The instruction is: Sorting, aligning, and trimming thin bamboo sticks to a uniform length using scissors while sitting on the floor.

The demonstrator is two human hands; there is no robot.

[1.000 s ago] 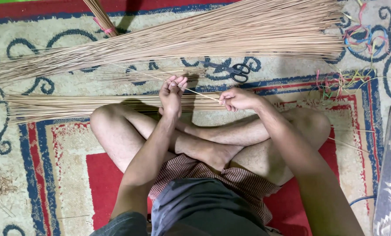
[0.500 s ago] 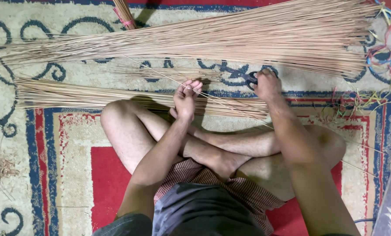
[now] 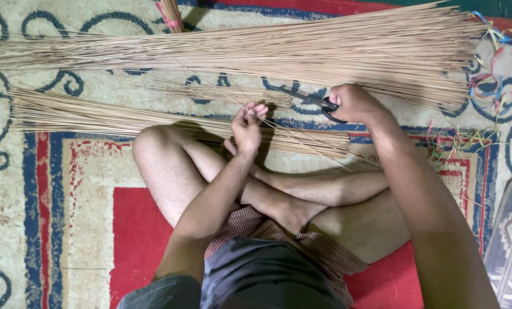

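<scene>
Seated cross-legged on patterned rug: left hand pinches one thin stick upright-slanted between closed fingertips, right hand grips black scissors lying just beside it, blades pointing left over stick bundles.

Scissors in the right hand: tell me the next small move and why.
Probably bring the scissors across to the thin stick pinched in the left hand. The right hand grips the black handles with the blades pointing toward the left hand but stopping short of it, and the stick runs up and away from the left fingertips, uncut.
</scene>
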